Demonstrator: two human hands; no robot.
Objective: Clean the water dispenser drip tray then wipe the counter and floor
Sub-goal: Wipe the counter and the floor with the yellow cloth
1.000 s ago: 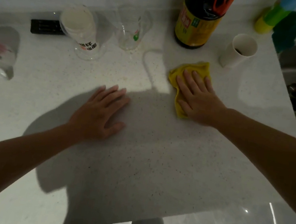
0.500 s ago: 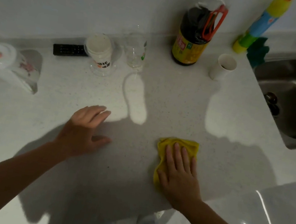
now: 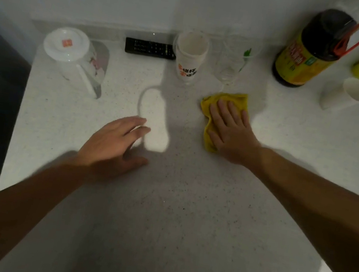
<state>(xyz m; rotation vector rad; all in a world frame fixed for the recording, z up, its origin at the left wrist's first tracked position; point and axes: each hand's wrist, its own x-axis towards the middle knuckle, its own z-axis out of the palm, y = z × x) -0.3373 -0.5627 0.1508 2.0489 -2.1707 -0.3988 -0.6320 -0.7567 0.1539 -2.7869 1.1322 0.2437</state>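
A: So, where is the yellow cloth (image 3: 227,100) now?

B: It lies flat on the white speckled counter (image 3: 186,207), under the right hand (image 3: 230,132). The palm presses it down, and the fingers (image 3: 230,111) are stretched flat and slightly spread over it. They do not pinch it. One edge of the cloth shows beyond the fingertips, another beside the thumb.

A: And the left hand (image 3: 111,144)?

B: It is on the bare counter, apart from the cloth, and it holds nothing. Its fingers (image 3: 137,121) are straight and close together, with the thumb out to the side. The fingertips are a little blurred.

A: What stands beyond the fingers?

B: Just past the right fingertips there is a clear glass (image 3: 231,61), and beside it a white cup with printed letters (image 3: 189,59). Further right are a dark sauce bottle (image 3: 304,52) and a small white paper cup (image 3: 345,95). Beyond the left fingers, near the wall, lies a black remote control (image 3: 150,48), and to the left of it an overturned white bowl (image 3: 76,56).
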